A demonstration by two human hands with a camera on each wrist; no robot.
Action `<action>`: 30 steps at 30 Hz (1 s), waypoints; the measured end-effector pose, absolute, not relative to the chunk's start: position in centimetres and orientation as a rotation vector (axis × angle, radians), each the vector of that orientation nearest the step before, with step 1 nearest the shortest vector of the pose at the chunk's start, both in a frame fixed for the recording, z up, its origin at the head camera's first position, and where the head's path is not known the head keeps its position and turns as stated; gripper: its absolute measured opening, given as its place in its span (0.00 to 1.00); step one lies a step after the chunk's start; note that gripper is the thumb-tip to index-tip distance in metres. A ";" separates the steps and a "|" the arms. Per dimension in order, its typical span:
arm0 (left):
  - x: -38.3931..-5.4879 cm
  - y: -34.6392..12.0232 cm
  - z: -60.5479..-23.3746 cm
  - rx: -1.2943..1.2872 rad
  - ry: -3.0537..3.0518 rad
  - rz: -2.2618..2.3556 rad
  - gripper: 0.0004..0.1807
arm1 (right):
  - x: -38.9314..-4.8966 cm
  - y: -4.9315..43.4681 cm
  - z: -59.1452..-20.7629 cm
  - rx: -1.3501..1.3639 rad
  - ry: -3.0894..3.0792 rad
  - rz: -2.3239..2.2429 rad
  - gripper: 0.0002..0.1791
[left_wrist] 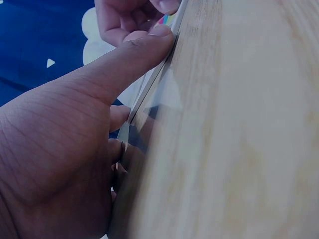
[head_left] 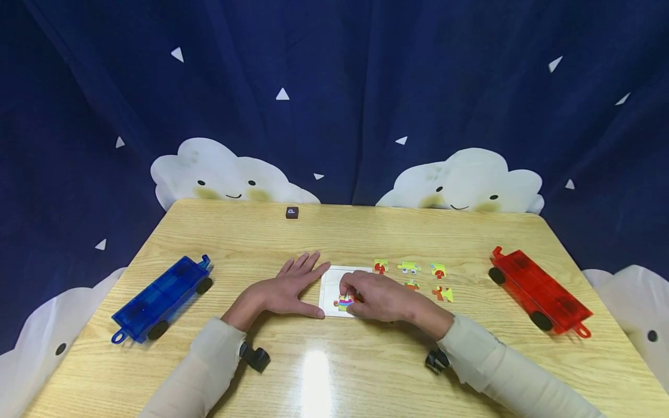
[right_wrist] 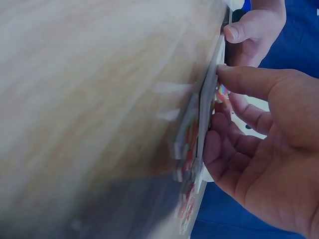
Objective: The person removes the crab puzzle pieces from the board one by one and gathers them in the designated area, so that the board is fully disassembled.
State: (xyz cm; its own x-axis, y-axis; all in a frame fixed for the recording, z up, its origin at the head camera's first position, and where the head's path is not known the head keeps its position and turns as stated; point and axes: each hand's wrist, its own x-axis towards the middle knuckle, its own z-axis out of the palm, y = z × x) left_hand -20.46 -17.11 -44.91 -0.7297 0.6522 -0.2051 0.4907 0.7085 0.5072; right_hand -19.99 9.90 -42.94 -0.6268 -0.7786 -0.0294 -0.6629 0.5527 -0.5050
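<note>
A white puzzle board [head_left: 329, 284] lies flat in the middle of the table. My left hand [head_left: 287, 290] rests at its left side, fingers spread, with thumb and index finger touching the edge. Over the board, my right hand [head_left: 384, 296] has its fingers curled and pinches a colourful striped puzzle piece [head_left: 345, 303] against the surface. The hand covers part of that piece and the board's right half. In the right wrist view the thumb [right_wrist: 244, 79] lies near the board's edge, with the piece's bright print [right_wrist: 223, 94] beside the fingers.
Several loose puzzle pieces [head_left: 410, 267] in yellow, green and red lie right of the board. A blue toy wagon [head_left: 162, 299] stands at the left, a red toy wagon [head_left: 543, 290] at the right. A small black cube [head_left: 292, 212] marked P sits near the far edge.
</note>
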 end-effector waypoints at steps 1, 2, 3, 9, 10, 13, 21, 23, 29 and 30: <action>-20.5 -17.1 -44.9 0.888 2.545 0.603 0.59 | -20.0 9.9 -43.0 -1.200 2.541 -0.681 0.13; -20.5 -17.1 -44.9 0.888 2.546 0.602 0.59 | -20.0 10.0 -43.0 -1.195 2.543 -0.689 0.13; -20.5 -17.1 -44.9 0.888 2.547 0.601 0.59 | -20.0 10.0 -43.0 -1.193 2.543 -0.699 0.13; -20.5 -17.1 -44.9 0.886 2.546 0.604 0.59 | -20.0 10.3 -42.7 -1.222 2.540 -0.737 0.09; -20.5 -17.1 -44.9 0.885 2.546 0.605 0.59 | -20.0 10.4 -42.7 -1.225 2.537 -0.742 0.08; -20.4 -17.1 -44.9 0.882 2.547 0.605 0.59 | -20.0 10.5 -42.5 -1.225 2.522 -0.766 0.08; -20.4 -17.1 -44.9 0.883 2.542 0.608 0.59 | -20.1 10.6 -42.6 -1.170 2.469 -0.911 0.07; -20.5 -17.1 -44.9 0.885 2.542 0.608 0.59 | -20.1 10.7 -42.5 -1.143 2.469 -0.941 0.07; -20.5 -17.1 -45.0 0.885 2.543 0.613 0.59 | -19.9 10.9 -42.0 -1.071 2.464 -1.028 0.06; -20.5 -17.1 -45.0 0.885 2.543 0.615 0.59 | -19.8 11.0 -41.9 -1.066 2.469 -1.027 0.06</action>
State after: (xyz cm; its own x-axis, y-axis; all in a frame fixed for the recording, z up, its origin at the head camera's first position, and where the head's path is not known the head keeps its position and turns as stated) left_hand -20.54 -17.10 -45.01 -0.7307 0.6518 -0.2033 0.4867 0.7061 0.5144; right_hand -19.84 10.97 -41.86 -0.6962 -0.7169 0.0370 -0.5315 0.4801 -0.6978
